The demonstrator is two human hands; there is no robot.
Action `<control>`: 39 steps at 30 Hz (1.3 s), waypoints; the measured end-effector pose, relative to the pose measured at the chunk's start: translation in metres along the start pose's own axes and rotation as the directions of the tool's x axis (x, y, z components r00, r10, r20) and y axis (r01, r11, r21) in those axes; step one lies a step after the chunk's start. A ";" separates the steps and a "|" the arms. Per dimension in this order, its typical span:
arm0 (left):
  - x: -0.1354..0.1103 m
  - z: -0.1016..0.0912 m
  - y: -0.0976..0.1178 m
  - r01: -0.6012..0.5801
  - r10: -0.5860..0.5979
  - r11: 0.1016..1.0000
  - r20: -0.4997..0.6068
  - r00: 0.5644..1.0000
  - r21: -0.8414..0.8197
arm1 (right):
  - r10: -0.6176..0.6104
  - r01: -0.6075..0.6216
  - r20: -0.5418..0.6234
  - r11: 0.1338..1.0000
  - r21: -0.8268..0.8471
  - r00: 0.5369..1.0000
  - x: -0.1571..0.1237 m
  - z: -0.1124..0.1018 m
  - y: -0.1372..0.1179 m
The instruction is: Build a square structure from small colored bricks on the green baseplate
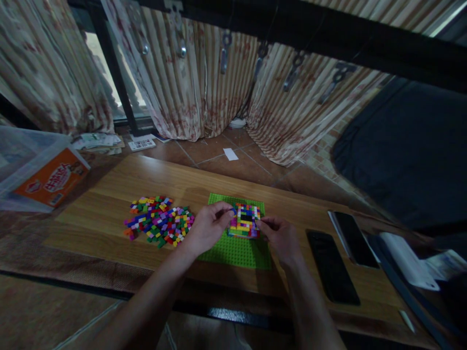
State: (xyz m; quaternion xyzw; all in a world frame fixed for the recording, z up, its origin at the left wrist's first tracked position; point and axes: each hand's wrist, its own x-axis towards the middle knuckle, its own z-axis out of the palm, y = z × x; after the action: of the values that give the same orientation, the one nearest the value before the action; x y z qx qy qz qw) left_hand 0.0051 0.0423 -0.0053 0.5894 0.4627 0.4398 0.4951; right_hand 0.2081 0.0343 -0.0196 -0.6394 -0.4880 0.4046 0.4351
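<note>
A square structure of multicoloured toy building bricks [243, 227], with a dark opening in its middle, stands on a green studded baseplate [237, 255]. My left hand [209, 226] is at the structure's upper left side, thumb and forefinger pinched on what looks like a small blue brick [232, 211]. On the opposite side, my right hand [280, 236] has its thumb and forefinger closed at the structure's right edge. Whatever is between those right fingertips is too small to make out. Left of the baseplate lies a loose pile of coloured bricks [156, 221], partly behind my left hand.
All this is on a low wooden table [109, 238]. Two dark phones, one nearer [332, 267] and one farther [355, 239], lie at the right. A clear plastic bin [22, 170] with an orange label stands beyond the left end. Curtains [204, 92] hang behind.
</note>
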 end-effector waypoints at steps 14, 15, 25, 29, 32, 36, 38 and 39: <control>-0.006 0.008 0.012 0.080 -0.034 0.980 0.240 0.970 -0.184 | -0.410 0.406 0.133 0.912 0.055 0.903 -0.028 0.005 -0.029; -0.006 0.007 0.014 0.085 -0.028 0.977 0.280 0.960 -0.195 | -0.443 0.442 0.187 0.896 0.053 0.877 -0.030 0.004 -0.031; -0.010 0.011 0.023 0.124 -0.028 0.962 0.362 0.932 -0.245 | -0.446 0.440 0.195 0.895 0.074 0.874 -0.035 -0.005 -0.036; -0.006 0.009 0.021 0.113 -0.062 0.973 0.241 0.969 -0.204 | -0.296 0.297 -0.019 0.952 0.073 0.955 -0.026 -0.015 -0.028; 0.000 0.003 0.013 0.088 -0.080 0.984 0.057 0.995 -0.154 | -0.148 0.156 -0.086 0.984 0.084 0.985 -0.018 -0.025 -0.019; 0.003 -0.001 0.004 0.112 -0.115 0.991 -0.041 0.992 -0.074 | 0.012 -0.011 -0.009 0.991 0.135 1.000 -0.014 -0.026 -0.009; 0.003 0.000 0.002 0.129 -0.129 0.990 -0.006 0.992 -0.056 | 0.048 -0.051 0.024 0.989 0.140 0.999 -0.014 -0.023 -0.007; 0.003 0.001 0.002 0.132 -0.132 0.990 0.014 0.991 -0.054 | 0.053 -0.058 0.034 0.989 0.136 0.998 -0.014 -0.022 -0.006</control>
State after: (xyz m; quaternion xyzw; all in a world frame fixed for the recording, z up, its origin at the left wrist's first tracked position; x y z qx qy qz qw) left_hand 0.0073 0.0447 -0.0035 0.5460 0.4859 0.4153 0.5415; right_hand 0.2246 0.0181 -0.0064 -0.6152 -0.4475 0.4586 0.4592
